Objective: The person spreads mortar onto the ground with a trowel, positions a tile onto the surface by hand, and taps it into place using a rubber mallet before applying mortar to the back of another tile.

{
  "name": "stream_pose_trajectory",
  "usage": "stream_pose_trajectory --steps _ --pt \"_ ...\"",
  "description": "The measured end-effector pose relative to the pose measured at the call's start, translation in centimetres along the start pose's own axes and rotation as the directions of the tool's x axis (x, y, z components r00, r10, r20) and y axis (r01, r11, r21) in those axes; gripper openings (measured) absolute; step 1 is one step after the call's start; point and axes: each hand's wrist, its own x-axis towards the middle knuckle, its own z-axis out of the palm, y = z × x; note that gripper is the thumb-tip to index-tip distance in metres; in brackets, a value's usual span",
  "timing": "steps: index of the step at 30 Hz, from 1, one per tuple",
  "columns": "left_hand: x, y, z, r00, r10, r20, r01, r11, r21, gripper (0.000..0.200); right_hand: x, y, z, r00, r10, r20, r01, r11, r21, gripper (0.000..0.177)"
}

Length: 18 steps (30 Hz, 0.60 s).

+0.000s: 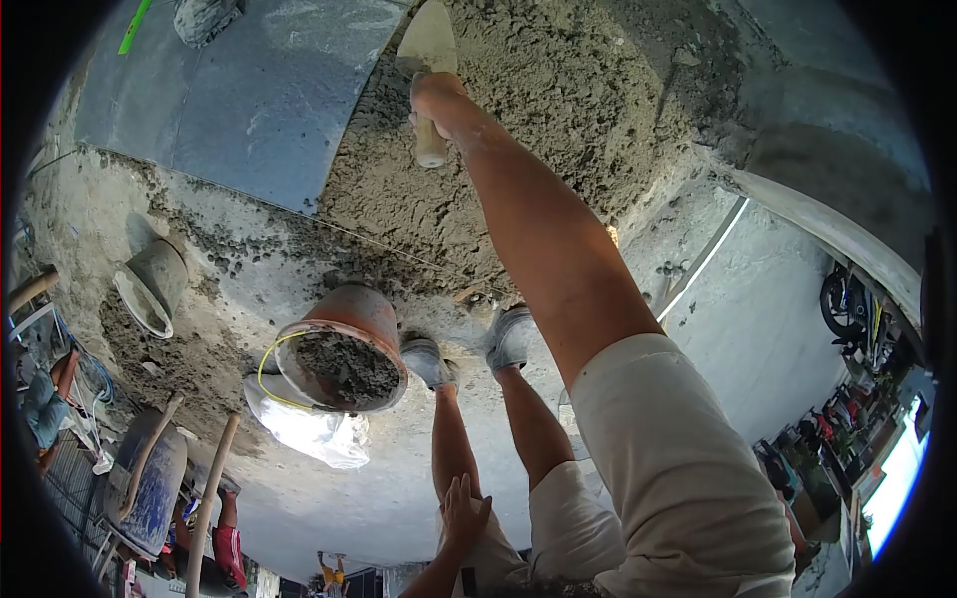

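My right hand (439,98) is closed around the wooden handle of a trowel (429,42), its pointed blade over a bed of wet mortar (558,95). To the left of that mortar lie large grey tiles (259,110), their edge bordering it. My left hand (466,513) rests on my leg near the knee, fingers stretched out and holding nothing. Close to my feet, an orange bucket (344,317) with a yellow handle contains dark grey mortar (349,369).
A smaller bucket (155,284) leans on the dirty floor at the left. A white sack (309,429) lies by the orange bucket. Beyond are a wheelbarrow (145,478), a wooden pole (212,508) and other people. A grey bundle (204,18) sits on the tiles; a motorcycle (845,301) stands far right.
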Motion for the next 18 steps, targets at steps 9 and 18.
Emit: stream_pose_trajectory --steps 9,18 --pt "0.1 0.7 -0.1 1.0 -0.009 -0.023 0.009 0.999 -0.035 0.077 -9.1 -1.6 -5.2 0.885 -0.226 0.408 0.466 0.472 -0.749 0.04" --pt "-0.5 1.4 -0.9 1.0 -0.026 0.017 0.026 0.998 -0.048 0.074 -12.6 3.9 -5.8 0.876 -0.3 0.378 0.481 0.48 -0.734 0.031"
